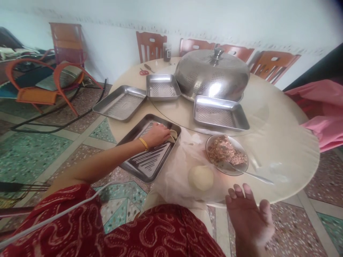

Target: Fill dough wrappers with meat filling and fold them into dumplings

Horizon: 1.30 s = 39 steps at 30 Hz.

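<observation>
No readable brands or writing anywhere in view. Nearest: right hand hung low at table edge, palm up, fingers spread & loose, holding nothing. Just beyond it, dough ball sat on a clear plastic bag, w/ a glass bowl of minced filling to its right and a spoon resting in the bowl, handle toward the right hand. Left hand, yellow bangle at wrist, reached out over the near steel tray; fingers closed together on a folded dumpling, which lay at the tray's far right corner, right at the fingertips. Dumpling touched the tray floor as far as could be told. Farther back: three more steel trays, a big perforated steel dome cover, red-handled scissors & a dark jar near the far edge, wooden chairs at the wall.
</observation>
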{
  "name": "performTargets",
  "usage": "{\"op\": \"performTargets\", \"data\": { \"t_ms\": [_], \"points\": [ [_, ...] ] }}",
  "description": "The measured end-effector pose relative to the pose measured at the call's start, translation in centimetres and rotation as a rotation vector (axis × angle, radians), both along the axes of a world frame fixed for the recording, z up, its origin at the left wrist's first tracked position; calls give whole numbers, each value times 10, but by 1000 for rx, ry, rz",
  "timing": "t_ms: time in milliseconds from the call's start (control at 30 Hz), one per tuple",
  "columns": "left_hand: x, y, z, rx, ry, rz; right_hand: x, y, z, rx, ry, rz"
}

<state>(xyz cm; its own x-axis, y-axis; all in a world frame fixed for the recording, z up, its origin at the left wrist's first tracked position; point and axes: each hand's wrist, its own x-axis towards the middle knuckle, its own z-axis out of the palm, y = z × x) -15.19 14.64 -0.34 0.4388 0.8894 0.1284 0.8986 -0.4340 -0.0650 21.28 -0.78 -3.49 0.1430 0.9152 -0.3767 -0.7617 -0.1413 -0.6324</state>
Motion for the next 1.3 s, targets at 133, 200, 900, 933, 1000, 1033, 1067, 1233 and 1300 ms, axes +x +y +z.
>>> {"op": "performTargets", "data": {
  "t_ms": [133,200,900,933,1000,1033,1067,1233,1300],
  "points": [
    [5,0,-1,-6,20,-7,0,-1,1,5,-8,-2],
    [5,-1,0,-12,25,-3,-1,-2,2,12,-10,0],
    [42,-49,44,136,-45,23,-13,-2,-30,366,-1000,-182],
    [56,-59,46,139,-86,-67,-16,0,-31,414,-1101,-164],
    [86,-77,44,131,-133,-182,-21,5,-31,473,-1290,-131],
    [100,-84,40,106,-150,-218,-25,7,-31,511,-1369,-120],
    [112,-90,35,76,-158,-236,-28,9,-31,554,-1437,-101],
    [141,-91,9,21,-137,-141,-38,17,-31,693,-1635,-38],
    [143,-86,6,38,-117,-111,-39,21,-33,678,-1642,-22]
  ]
}}
